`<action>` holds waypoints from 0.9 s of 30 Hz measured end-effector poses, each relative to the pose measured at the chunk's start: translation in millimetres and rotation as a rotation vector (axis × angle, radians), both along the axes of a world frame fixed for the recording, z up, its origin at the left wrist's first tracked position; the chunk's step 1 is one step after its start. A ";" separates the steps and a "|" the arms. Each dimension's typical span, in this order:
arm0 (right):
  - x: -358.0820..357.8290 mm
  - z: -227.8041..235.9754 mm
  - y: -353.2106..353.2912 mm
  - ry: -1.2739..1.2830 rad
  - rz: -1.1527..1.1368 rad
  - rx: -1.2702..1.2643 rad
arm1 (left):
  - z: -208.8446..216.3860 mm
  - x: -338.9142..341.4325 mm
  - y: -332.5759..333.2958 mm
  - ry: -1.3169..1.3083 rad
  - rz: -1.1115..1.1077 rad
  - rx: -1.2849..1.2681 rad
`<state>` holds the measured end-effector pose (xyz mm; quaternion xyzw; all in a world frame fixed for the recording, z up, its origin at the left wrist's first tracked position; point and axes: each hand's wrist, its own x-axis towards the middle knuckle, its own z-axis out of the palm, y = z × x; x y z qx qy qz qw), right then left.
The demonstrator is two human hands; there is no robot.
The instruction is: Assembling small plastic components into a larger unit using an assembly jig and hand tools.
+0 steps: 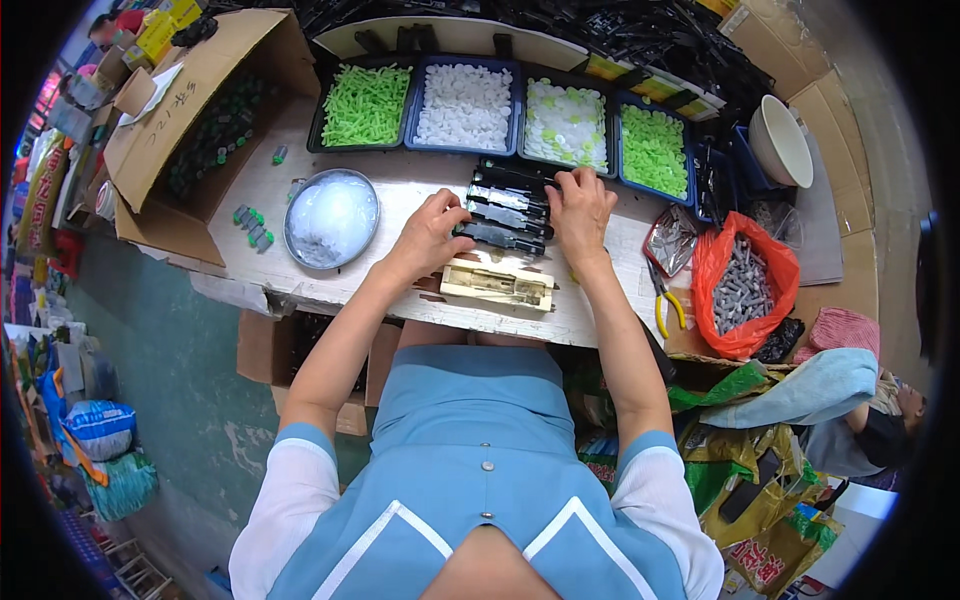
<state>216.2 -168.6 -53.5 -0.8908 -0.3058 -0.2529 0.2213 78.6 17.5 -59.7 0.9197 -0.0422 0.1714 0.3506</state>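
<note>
Several long black plastic parts (507, 213) lie side by side in a row on the worktable, some with a shiny, clear-looking middle. My left hand (432, 237) has its fingers curled against their left ends, thumb near the closest part. At the right ends, my right hand (584, 212) is bent with fingertips pressed on the parts. Its fingers partly hide what they touch. Just nearer to me sits a cream block-shaped fixture (497, 285) with a slot along its top.
Trays of green pieces (365, 104) and white pieces (465, 105) line the back. A round dish (332, 219) stands left, beside a cardboard box (190, 120). On the right are yellow-handled pliers (668, 305) and a red bag (712, 290) of grey pieces. Black parts heap behind.
</note>
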 end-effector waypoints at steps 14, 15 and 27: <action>-17.2 15.6 32.2 -0.098 0.237 -0.051 | 8.4 4.0 -6.5 0.129 0.030 -0.141; -15.8 12.0 35.1 -0.092 0.241 -0.083 | 6.3 4.8 -7.3 0.119 0.031 -0.139; -12.1 4.8 43.3 -0.094 0.170 -0.148 | -11.1 4.3 -1.0 -0.027 0.064 -0.122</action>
